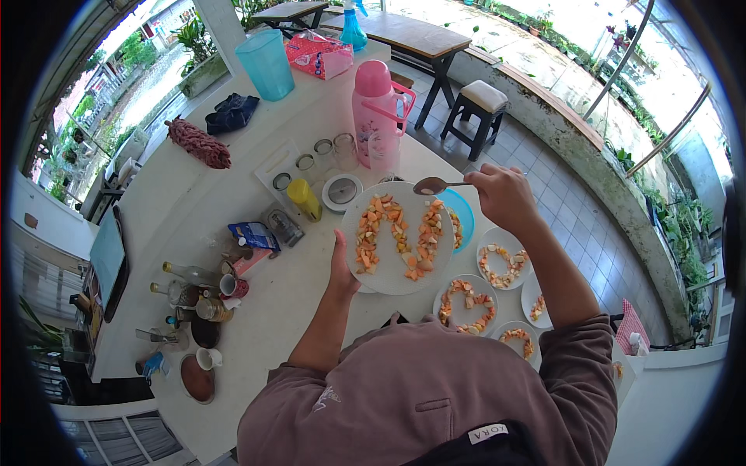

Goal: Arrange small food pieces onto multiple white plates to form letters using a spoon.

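Note:
My left hand (345, 265) grips the left rim of a large white plate (390, 233), thumb on top and the fingers hidden beneath. Chopped orange and pale pieces (431, 230) lie on it in a letter-like zigzag of bands. Over the plate's upper right edge, my right hand (504, 189) holds a metal spoon (434, 186) by its handle; a small bit seems to lie in the bowl. Partly covered by the plate is a blue bowl (468, 215) with more chopped pieces. Smaller white plates, among them one with a ring of pieces (497, 311), sit to the right.
A pink thermos (373, 110) and glass jars (344, 150) stand beyond the plate. A yellow-capped container (304, 199), a blue pouch (254, 236) and glass bottles (189, 272) are on the left. Farther back are a blue pitcher (266, 65) and a stool (478, 110).

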Available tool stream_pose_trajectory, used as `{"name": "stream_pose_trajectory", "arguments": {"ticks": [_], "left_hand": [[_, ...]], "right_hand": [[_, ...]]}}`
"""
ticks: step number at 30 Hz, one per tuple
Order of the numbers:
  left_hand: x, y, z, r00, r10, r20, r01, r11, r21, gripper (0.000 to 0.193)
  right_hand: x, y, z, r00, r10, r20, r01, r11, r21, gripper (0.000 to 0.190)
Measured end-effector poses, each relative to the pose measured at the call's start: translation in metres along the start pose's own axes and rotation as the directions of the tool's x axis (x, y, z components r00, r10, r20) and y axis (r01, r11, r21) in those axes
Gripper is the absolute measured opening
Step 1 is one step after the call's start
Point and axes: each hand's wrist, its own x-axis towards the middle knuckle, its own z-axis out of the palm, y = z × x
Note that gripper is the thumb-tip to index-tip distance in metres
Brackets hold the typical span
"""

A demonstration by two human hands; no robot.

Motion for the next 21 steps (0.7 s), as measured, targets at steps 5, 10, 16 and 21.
{"name": "stream_pose_trajectory", "arguments": {"ticks": [5,10,16,21], "left_hand": [[-0.001,0.001,0.004,1.000,0.006,0.012,-0.006,1.000,0.010,0.072],[-0.001,0.000,0.000,1.000,0.005,0.012,-0.005,1.000,0.014,0.071],[-0.001,-0.001,-0.002,1.000,-0.005,0.020,0.005,1.000,-0.012,0.071],[0.000,-0.002,-0.006,1.000,0.014,0.024,-0.014,1.000,-0.010,0.072]], "right_hand": [[0.004,0.001,-0.003,0.994,-0.058,0.088,0.058,0.998,-0.001,0.021],[0.003,0.003,-0.002,0.991,-0.101,0.084,0.099,0.995,0.024,0.019],[0.000,0.013,0.003,0.982,-0.187,-0.028,0.188,0.982,0.027,0.016],[-0.007,0.018,0.004,0.960,-0.257,-0.110,0.261,0.965,0.021,0.017]]}}
